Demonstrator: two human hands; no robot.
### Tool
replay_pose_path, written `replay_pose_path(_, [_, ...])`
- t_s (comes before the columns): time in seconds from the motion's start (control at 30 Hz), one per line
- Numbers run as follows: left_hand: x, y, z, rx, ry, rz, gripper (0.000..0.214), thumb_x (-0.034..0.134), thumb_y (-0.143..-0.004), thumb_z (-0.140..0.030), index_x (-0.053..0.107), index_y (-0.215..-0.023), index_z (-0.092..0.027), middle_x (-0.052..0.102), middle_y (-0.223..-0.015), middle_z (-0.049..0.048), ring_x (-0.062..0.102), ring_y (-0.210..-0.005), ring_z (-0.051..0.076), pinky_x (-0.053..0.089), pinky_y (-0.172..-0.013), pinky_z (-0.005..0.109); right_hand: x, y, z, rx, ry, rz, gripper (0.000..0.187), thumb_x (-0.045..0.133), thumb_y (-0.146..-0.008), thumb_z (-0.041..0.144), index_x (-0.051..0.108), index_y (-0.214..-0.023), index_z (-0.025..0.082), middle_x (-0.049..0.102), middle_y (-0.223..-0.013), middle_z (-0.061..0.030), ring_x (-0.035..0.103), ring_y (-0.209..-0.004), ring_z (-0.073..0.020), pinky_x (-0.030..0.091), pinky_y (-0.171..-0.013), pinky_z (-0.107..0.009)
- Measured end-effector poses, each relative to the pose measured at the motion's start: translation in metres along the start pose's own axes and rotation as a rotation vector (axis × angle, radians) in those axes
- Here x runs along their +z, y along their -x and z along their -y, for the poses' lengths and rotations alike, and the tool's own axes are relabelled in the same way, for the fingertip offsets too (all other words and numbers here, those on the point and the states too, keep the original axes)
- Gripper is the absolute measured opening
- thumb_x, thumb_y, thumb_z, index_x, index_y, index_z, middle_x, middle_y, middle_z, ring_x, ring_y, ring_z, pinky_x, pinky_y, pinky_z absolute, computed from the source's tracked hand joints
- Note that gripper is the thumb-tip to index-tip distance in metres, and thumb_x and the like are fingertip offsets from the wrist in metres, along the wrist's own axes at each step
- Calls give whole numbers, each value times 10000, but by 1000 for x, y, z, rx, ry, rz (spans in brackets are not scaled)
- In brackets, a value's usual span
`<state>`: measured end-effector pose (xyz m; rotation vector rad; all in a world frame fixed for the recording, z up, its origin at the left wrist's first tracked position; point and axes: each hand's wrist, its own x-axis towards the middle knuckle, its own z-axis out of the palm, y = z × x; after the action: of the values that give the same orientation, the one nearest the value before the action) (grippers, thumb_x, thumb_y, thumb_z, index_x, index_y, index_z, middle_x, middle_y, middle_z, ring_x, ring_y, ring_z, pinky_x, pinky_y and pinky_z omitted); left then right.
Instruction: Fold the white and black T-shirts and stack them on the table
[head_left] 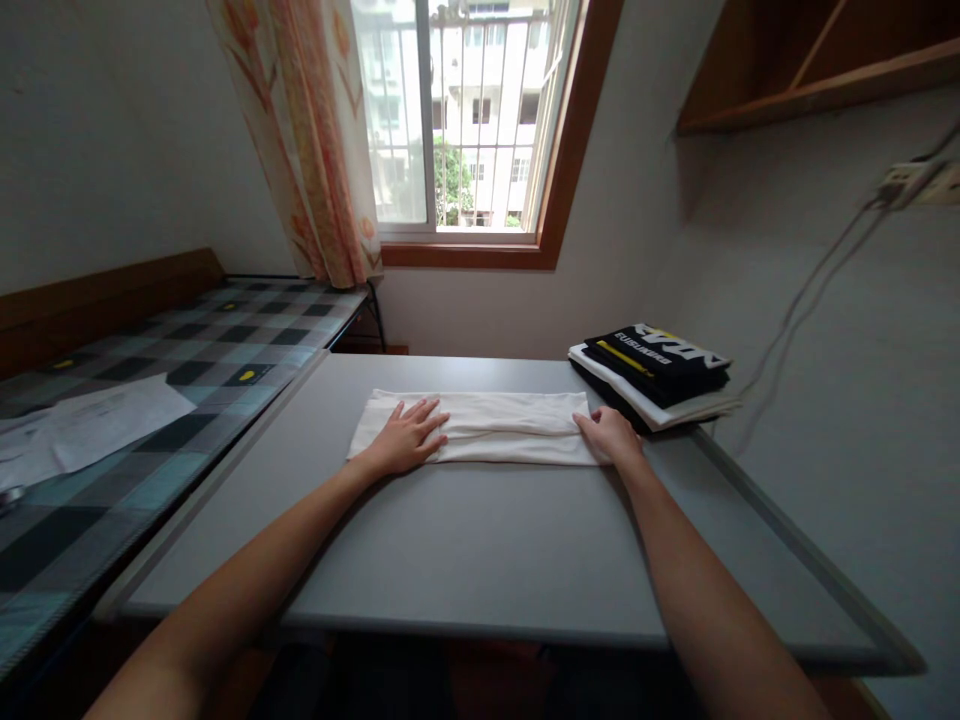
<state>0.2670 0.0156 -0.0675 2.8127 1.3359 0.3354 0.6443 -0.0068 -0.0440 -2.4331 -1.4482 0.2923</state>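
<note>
A white cloth garment (502,412), folded into a long flat strip, lies across the far half of the grey table (480,550). A crease runs along its length, and its exact kind does not show. My left hand (409,437) rests on its left part, palm down with the fingers spread. At the right end my right hand (611,437) has thumb and fingers closed on the edge of the cloth. Just beyond that hand is a stack of folded clothes (652,375), black and white, the top one printed with white letters and a yellow stripe.
On the left stands a bed (247,330) with a checked cover, and white paper or plastic sheets (97,425) lie on it. A curtain (315,150) hangs beside the barred window (480,120). A wooden shelf (825,95) and a socket with cables (911,185) are on the right wall.
</note>
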Motion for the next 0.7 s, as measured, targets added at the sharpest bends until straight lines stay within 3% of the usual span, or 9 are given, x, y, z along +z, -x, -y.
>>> replay_pose_path(0.23, [2, -1, 1, -5, 10, 1, 535, 296, -967, -545, 448, -1417, -298, 299, -1561, 89, 289, -1423, 277, 173, -1137, 579, 0, -3, -1, -85, -58, -48, 370, 496, -881, 430, 602, -1081, 138, 676, -1047, -177, 635, -980, -286, 452, -779, -323])
replay_pose_path(0.33, [2, 0, 1, 0, 16, -7, 534, 300, -966, -545, 457, -1410, -295, 307, -1558, 90, 291, -1422, 279, 176, -1138, 572, 0, -7, -8, -159, -147, -53, 410, 541, -844, 401, 566, -1161, 141, 677, -949, -123, 637, -861, -245, 460, -741, -303])
replay_pose_path(0.47, [1, 0, 1, 5, 18, -13, 534, 302, -966, -546, 462, -1407, -293, 324, -1550, 89, 305, -1415, 273, 192, -1139, 550, -7, -7, -17, -326, -306, 83, 489, 541, -809, 335, 536, -1268, 166, 653, -826, -35, 616, -732, -192, 481, -687, -276])
replay_pose_path(0.6, [0, 0, 0, 2, 18, -11, 536, 297, -967, -545, 460, -1410, -291, 329, -1548, 92, 325, -1405, 274, 203, -1135, 549, -18, -7, -20, -421, -339, 242, 361, 550, -795, 322, 685, -1069, 130, 693, -986, -98, 640, -901, -215, 489, -802, -282])
replay_pose_path(0.7, [-1, 0, 0, -3, 17, -7, 534, 300, -966, -545, 460, -1409, -293, 336, -1545, 89, 320, -1408, 266, 199, -1139, 540, -24, -10, -17, -390, -310, 301, 321, 591, -771, 283, 723, -1008, 112, 708, -1028, -122, 654, -924, -220, 495, -814, -278])
